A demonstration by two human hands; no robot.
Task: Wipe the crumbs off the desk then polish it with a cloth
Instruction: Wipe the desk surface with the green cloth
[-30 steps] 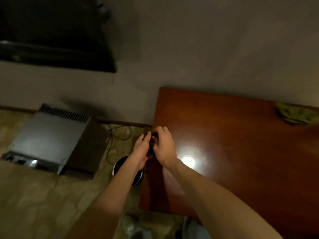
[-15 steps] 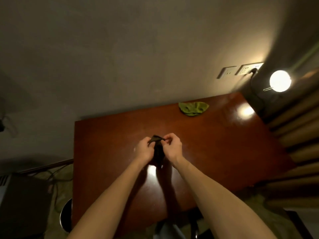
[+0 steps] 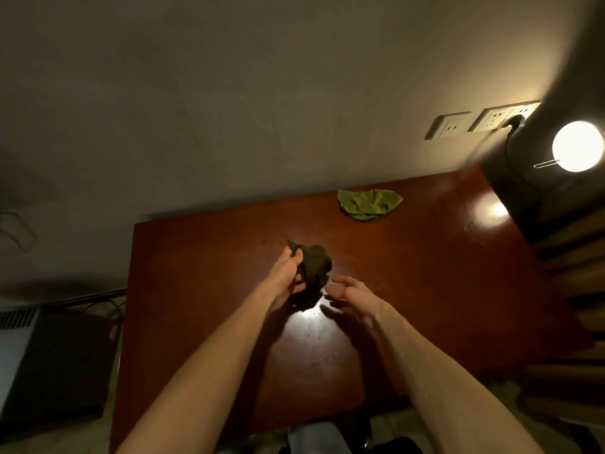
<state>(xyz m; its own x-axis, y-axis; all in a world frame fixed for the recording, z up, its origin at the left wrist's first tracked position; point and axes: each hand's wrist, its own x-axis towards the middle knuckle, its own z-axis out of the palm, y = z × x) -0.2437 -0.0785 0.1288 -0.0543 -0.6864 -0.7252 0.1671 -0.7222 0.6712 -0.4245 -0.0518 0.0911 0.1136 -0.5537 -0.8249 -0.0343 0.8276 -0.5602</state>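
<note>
Table: glossy red-brown table (image 3: 196, 290), its far edge against the wall.
Left: left grip (image 3: 288, 270), fingers curled tight round the dark cloth (image 3: 317, 263), bunched over the table's middle.
Right: right grip (image 3: 353, 294), fingers apart and loose, holding nothing, just beside the dark cloth.
Specks: a few specks (image 3: 311, 335) on the table, nearer the front edge than the hands.
Far edge: green cloth (image 3: 368, 204) lying crumpled, right of middle.
Far right corner: lit lamp (image 3: 576, 147).
</note>
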